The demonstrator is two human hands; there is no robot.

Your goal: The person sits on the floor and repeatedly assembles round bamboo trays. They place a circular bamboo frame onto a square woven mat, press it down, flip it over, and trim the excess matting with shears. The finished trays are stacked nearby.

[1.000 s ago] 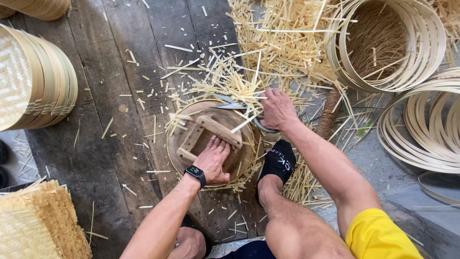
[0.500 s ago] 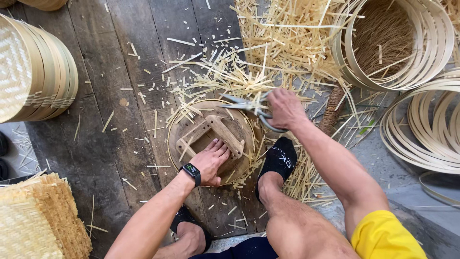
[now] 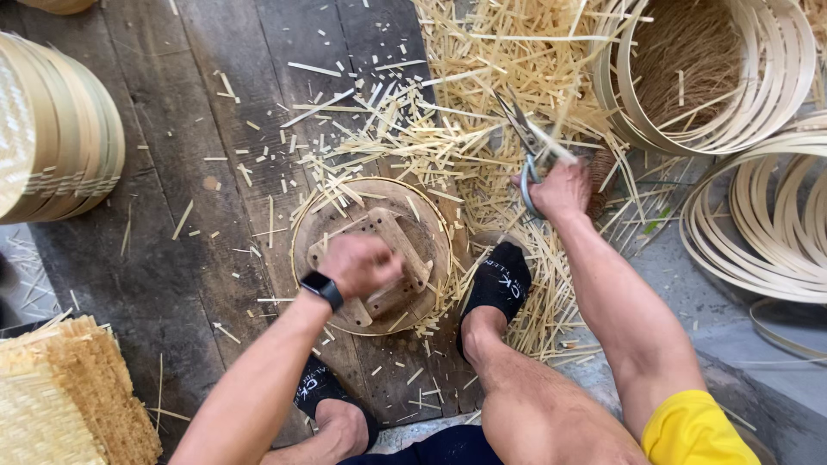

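My left hand point(image 3: 366, 263), with a black watch point(image 3: 320, 288) on the wrist, is closed and blurred over a wooden block frame point(image 3: 398, 258) that lies on a round bamboo form point(image 3: 431, 215). I cannot tell whether it grips the frame. My right hand point(image 3: 560, 189) is raised above the pile of cut bamboo strips point(image 3: 448, 129) and holds a pair of metal shears point(image 3: 527, 142), blades pointing up and away. My feet in black socks point(image 3: 501, 284) rest just below the round form.
Stacked round woven trays point(image 3: 60, 129) stand at the left. Coils of bamboo hoops point(image 3: 758, 77) lie at the upper right and more hoops point(image 3: 775, 232) at the right. A woven mat pile point(image 3: 60, 396) sits at the lower left. Dark wooden planks point(image 3: 172, 215) carry scattered offcuts.
My right hand has lifted off the round form's edge and now holds the shears up over the strips. My left hand went from flat on the wooden frame to a closed fist.
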